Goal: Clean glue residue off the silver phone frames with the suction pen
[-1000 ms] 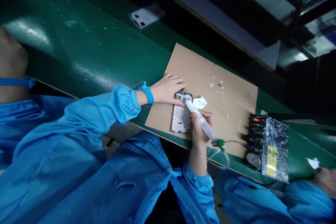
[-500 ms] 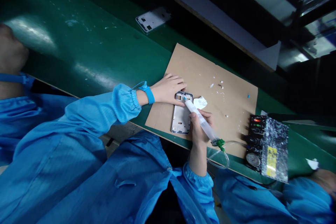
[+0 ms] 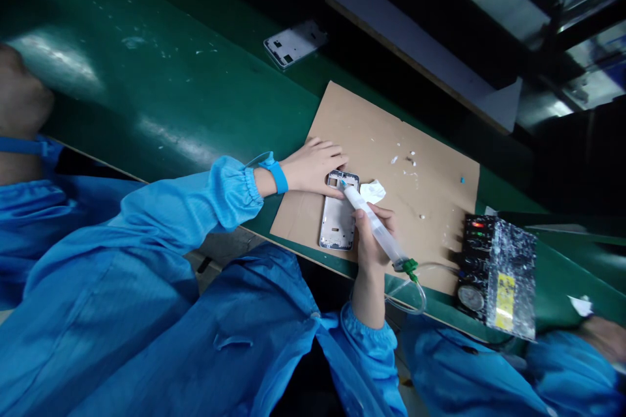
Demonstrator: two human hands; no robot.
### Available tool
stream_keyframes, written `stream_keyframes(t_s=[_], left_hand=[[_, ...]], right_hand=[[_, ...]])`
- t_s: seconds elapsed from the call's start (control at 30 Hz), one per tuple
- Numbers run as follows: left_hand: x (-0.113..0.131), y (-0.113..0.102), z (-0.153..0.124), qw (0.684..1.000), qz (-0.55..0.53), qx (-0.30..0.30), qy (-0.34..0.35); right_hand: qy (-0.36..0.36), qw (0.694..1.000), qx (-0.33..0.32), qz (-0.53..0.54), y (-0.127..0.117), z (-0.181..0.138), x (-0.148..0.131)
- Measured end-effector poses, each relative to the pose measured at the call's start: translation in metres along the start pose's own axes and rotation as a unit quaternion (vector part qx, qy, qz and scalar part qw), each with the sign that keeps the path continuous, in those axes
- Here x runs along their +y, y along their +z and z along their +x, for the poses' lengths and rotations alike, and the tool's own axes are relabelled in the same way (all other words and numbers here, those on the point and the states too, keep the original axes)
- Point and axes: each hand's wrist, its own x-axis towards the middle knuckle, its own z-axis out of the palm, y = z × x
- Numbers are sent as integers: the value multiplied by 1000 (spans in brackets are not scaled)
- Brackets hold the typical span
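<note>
A phone frame (image 3: 337,216), pale with a dark rim and cut-outs, lies on a cardboard sheet (image 3: 303,212). My left hand (image 3: 315,166) rests over its upper left corner, thumb against the side and fingers near the top edge, gripping it in place. In my right hand (image 3: 372,244) is a translucent dispensing syringe (image 3: 369,215), held aslant with the fingers wrapped round the barrel. Its blue needle tip meets the upper part of the frame; whether it touches is too small to tell. A green cap and a clear hose are at the syringe's back end.
White crumpled tissue (image 3: 373,191) lies beside the frame. A black dispenser box (image 3: 499,277) with a gauge stands at right, near the table's edge. Another phone frame (image 3: 298,42) lies at the back below a shelf (image 3: 415,45). Other people's hands (image 3: 22,91) show on both sides.
The far phone frame has shifted right and slightly nearer. The syringe tip has slid a little left over the near frame. My left hand has stayed still.
</note>
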Motion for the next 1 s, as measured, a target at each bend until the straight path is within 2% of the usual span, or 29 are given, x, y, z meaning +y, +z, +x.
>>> stream_keyframes(t_s=[0.67,1.0], left_hand=[[-1,2,0,1000,-6,3,0],[-1,2,0,1000,-6,3,0]], right_hand=[[-17,1000,3,-25,0,0,-6],[-17,1000,-5,-21,0,0,1]])
